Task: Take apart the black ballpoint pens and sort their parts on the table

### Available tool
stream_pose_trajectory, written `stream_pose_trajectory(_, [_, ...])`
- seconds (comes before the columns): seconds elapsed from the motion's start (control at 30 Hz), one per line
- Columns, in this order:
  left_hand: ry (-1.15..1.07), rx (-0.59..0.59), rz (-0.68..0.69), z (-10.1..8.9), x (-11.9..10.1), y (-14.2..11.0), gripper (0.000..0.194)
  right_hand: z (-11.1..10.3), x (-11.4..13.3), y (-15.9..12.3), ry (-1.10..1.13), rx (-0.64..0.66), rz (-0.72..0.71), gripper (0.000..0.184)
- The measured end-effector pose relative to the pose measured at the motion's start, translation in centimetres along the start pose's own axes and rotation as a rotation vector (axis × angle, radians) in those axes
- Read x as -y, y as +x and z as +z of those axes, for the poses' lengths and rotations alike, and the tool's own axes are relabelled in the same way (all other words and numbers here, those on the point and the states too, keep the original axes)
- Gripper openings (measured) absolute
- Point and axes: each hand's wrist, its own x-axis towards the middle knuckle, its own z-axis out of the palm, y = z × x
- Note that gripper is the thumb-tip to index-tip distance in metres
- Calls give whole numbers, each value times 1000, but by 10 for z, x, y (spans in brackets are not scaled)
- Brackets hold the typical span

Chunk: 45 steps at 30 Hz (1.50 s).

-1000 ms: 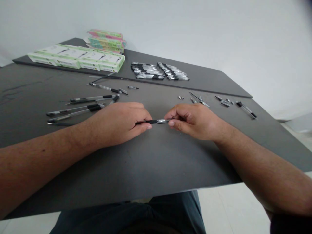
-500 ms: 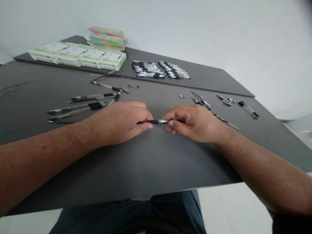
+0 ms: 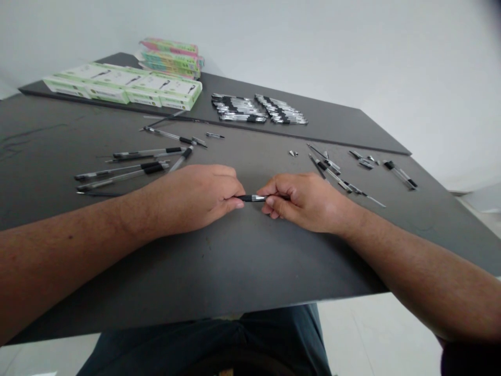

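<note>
A black pen with a silvery section (image 3: 253,198) lies level between my two hands, above the grey table (image 3: 250,266). Fingers and thumb of my left hand (image 3: 203,196) are closed around its left part. My right hand (image 3: 303,201) pinches the other end, where the fingers hide most of that end. Only a short stretch of dark grip and silvery part shows between the hands. To the left of my left hand are several clear pens with black grips (image 3: 129,175). Past my right hand lie more pen parts (image 3: 331,169).
On the raised back strip stand green-and-white boxes (image 3: 129,86) and a stack of colourful packs (image 3: 170,57). Beside them are two rows of pens (image 3: 258,109). Small silvery tips (image 3: 293,153), short pen pieces (image 3: 362,159) and a clear pen (image 3: 401,175) lie on the right.
My right hand has shifted slightly left, nearer my left hand, so less of the pen shows between them. Both hands keep hold of it. The view has tilted a little.
</note>
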Motion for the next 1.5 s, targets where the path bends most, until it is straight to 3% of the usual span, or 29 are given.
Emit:
stream_pose_trajectory(0.23, [-8,-11,6,-1,2,1,32,-2,1,-1,-33,-23,-1,25])
stream_pose_trajectory(0.5, [-73,-62,60,1,4,-2,28,5,-4,5,-119,-91,-189,18])
stream_pose_trajectory(0.63, [-69,-80,4,1,7,-3,30,0,-13,9,-149,-96,-201,21])
stream_pose_trajectory(0.77, [-15,-213,-197,-2,12,-2,48,-26,-33,4,-187,-112,-82,22])
stream_pose_trajectory(0.9, [36,-260,-305,-3,16,0,46,-59,-59,8,-219,-305,188,26])
stream_pose_trajectory(1.03, [54,-227,-258,2,16,2,41,-83,-78,45,-324,-401,334,31])
stream_pose_trajectory(1.17, [54,-173,-301,5,15,3,38,-94,-95,103,-465,-374,292,33])
stream_pose_trajectory(1.33, [45,-131,-354,2,16,4,30,-84,-113,162,-533,-352,281,35])
stream_pose_trajectory(1.5, [40,-104,-361,0,12,4,25,-67,-126,190,-588,-356,289,32])
